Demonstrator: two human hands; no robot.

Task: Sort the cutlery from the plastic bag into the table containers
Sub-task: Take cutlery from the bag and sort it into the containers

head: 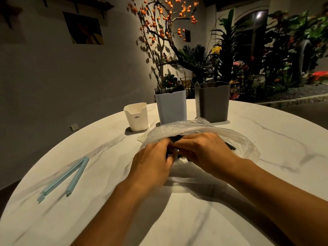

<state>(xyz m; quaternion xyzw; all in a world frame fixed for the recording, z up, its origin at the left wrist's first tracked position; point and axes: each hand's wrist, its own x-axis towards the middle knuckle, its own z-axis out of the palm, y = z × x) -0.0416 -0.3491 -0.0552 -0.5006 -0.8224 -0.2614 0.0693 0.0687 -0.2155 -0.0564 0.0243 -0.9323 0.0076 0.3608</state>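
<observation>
A clear plastic bag (204, 128) lies open on the white marble table (177, 219), with black cutlery (230, 147) inside it. Both of my hands are in the bag's mouth. My left hand (152, 162) and my right hand (204, 150) meet at the middle, fingers curled round black cutlery pieces; how many each holds is hidden. Behind the bag stand three containers: a small white one (136, 117), a light blue one (171, 105) with dark cutlery sticking up, and a grey one (212, 102).
A light blue bag-sealing clip (69, 176), opened into a V, lies on the table to the left. The round table's far edge runs just behind the containers. Plants and a branch with orange fruit stand beyond the table.
</observation>
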